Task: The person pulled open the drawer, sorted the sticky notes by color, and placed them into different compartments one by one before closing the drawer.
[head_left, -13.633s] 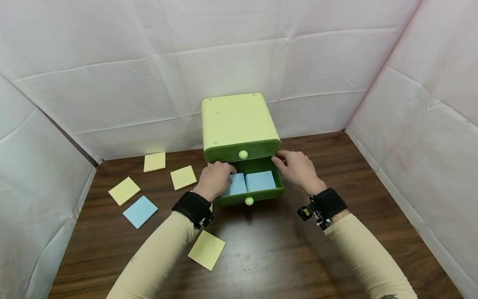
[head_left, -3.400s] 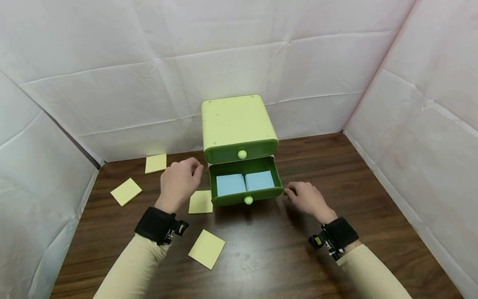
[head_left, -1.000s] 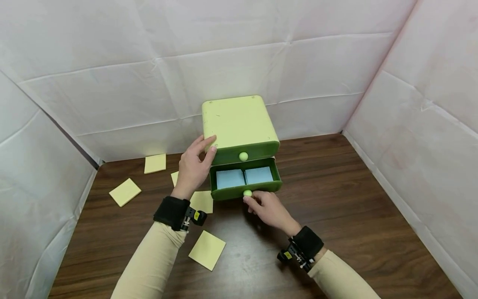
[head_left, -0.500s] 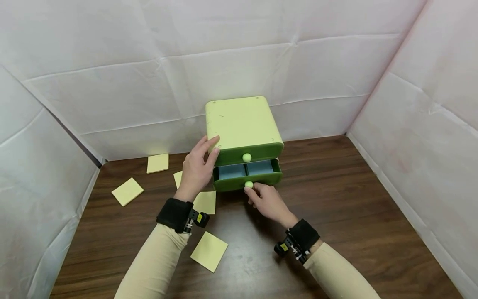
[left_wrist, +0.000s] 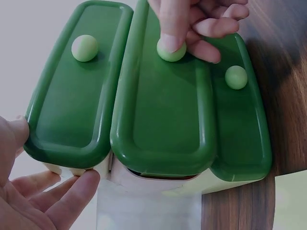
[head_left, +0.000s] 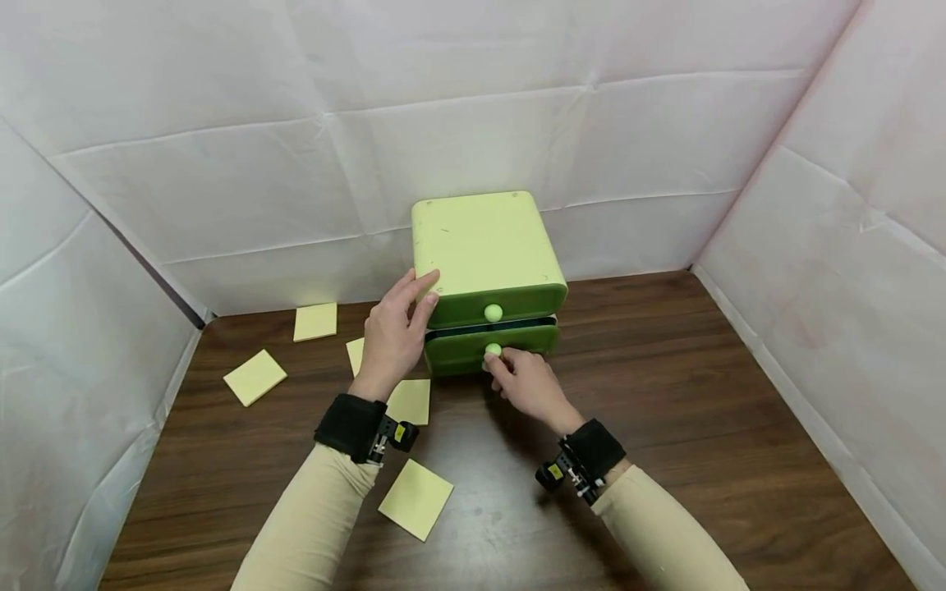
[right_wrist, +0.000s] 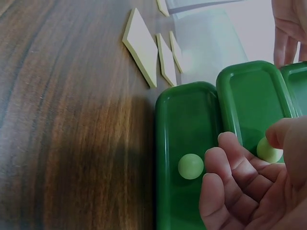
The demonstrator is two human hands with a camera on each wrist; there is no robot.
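A dark wood-grain table (head_left: 702, 394) stands enclosed on three sides by creased white sheet walls (head_left: 296, 123).

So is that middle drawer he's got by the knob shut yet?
Nearly shut. The middle drawer still juts slightly past the top drawer, with a dark gap above it; the right hand holds its knob.

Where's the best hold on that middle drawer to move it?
Take the middle drawer by its round knob, coming straight from the front; the smooth face offers no other purchase. The right hand already has fingertips on it, while the left hand braces the cabinet.
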